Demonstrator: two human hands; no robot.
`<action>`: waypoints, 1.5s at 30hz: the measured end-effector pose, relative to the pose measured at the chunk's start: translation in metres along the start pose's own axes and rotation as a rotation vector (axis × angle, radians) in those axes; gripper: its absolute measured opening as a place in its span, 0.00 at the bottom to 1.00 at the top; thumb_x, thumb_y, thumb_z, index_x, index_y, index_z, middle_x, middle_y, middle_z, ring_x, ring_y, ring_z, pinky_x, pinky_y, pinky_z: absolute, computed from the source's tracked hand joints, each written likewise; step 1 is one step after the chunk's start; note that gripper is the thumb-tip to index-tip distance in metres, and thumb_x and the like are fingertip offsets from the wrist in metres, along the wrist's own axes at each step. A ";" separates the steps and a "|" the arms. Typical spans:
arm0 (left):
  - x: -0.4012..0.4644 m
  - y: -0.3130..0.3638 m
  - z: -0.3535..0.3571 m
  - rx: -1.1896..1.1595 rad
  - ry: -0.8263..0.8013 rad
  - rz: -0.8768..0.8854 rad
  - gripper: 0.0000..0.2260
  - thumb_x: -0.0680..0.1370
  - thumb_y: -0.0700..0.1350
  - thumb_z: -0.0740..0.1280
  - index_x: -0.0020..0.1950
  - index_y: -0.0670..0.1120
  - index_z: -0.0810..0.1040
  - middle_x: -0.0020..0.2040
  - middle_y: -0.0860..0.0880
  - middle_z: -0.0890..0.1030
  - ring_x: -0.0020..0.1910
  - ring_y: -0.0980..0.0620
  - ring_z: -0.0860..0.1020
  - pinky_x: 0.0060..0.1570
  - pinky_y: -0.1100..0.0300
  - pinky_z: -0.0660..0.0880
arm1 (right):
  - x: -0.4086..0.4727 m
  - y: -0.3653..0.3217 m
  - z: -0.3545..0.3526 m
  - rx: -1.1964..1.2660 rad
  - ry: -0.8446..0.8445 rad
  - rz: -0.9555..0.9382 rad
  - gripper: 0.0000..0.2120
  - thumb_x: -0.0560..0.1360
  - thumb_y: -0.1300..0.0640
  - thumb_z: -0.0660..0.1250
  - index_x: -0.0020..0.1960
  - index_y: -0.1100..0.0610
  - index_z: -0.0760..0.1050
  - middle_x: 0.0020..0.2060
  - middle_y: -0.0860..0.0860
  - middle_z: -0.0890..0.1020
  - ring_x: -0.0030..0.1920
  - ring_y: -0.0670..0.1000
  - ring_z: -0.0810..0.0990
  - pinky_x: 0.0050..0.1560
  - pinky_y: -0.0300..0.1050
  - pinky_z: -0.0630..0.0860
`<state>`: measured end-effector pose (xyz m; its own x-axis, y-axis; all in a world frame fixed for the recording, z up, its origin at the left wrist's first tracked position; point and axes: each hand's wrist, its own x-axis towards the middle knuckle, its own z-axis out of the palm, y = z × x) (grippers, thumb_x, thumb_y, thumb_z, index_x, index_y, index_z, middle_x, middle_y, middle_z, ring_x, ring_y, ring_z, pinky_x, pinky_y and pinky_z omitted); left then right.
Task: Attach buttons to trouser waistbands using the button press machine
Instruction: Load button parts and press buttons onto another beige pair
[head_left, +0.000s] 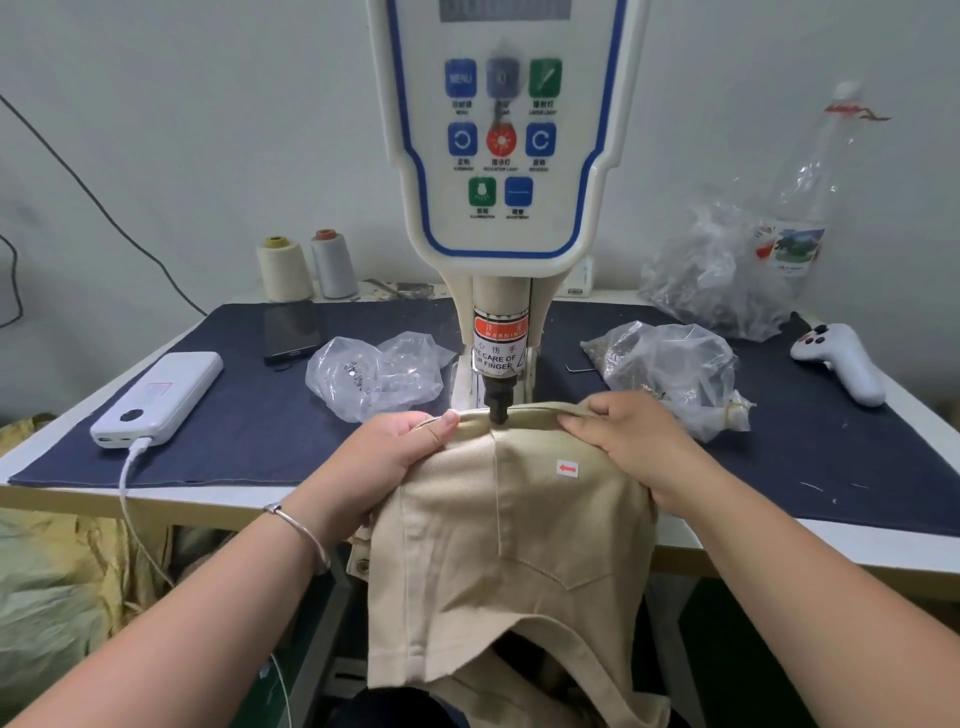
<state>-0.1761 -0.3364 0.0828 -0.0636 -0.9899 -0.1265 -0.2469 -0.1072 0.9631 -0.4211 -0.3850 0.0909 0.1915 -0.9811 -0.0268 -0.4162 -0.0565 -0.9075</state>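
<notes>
Far out past my left fingers a white power bank (156, 397) lies on the dark blue mat (249, 431), its cable hanging over the table edge. Beyond it stand 2 thread cones (306, 267) and a dark phone (291, 330). Just ahead of my left knuckles sits a clear bag of buttons (374, 376).

My left hand (387, 449) grips the beige trousers (498, 540), thumb on top of the waistband (519, 418) and fingers curled under the cloth. Between my 2 thumbs the black punch (500, 402) of the button press machine (506, 156) stands on the waistband edge.

My right hand (628, 441) pinches the waistband on the other side, fingers folded over its top edge. A small white sticker with a red arrow (567, 468) lies on the cloth just inside that hand. Behind my right fingers rests another clear bag (670, 371), and further right a white handheld controller (841, 364).
</notes>
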 end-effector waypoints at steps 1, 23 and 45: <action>0.002 -0.002 0.002 0.042 0.015 0.022 0.19 0.78 0.61 0.67 0.36 0.49 0.72 0.36 0.46 0.68 0.35 0.50 0.66 0.35 0.55 0.62 | 0.000 0.004 0.001 -0.069 0.029 -0.031 0.20 0.76 0.53 0.70 0.28 0.53 0.67 0.25 0.48 0.67 0.27 0.44 0.64 0.27 0.37 0.60; 0.008 -0.030 -0.003 0.332 0.186 0.260 0.22 0.82 0.53 0.63 0.33 0.42 0.66 0.30 0.52 0.64 0.30 0.55 0.63 0.32 0.61 0.60 | 0.000 0.028 0.011 -0.415 0.094 -0.276 0.22 0.78 0.47 0.63 0.31 0.55 0.59 0.25 0.48 0.65 0.30 0.48 0.65 0.35 0.50 0.64; 0.008 -0.045 0.003 0.168 0.236 0.343 0.12 0.79 0.56 0.62 0.40 0.53 0.78 0.32 0.58 0.73 0.34 0.59 0.70 0.40 0.58 0.68 | -0.010 0.038 0.016 -0.356 0.203 -0.387 0.20 0.78 0.53 0.64 0.32 0.55 0.60 0.24 0.47 0.64 0.30 0.51 0.66 0.34 0.52 0.65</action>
<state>-0.1682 -0.3391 0.0379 0.0483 -0.9616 0.2700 -0.4048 0.2283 0.8855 -0.4247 -0.3740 0.0502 0.2298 -0.8902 0.3933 -0.6306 -0.4440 -0.6366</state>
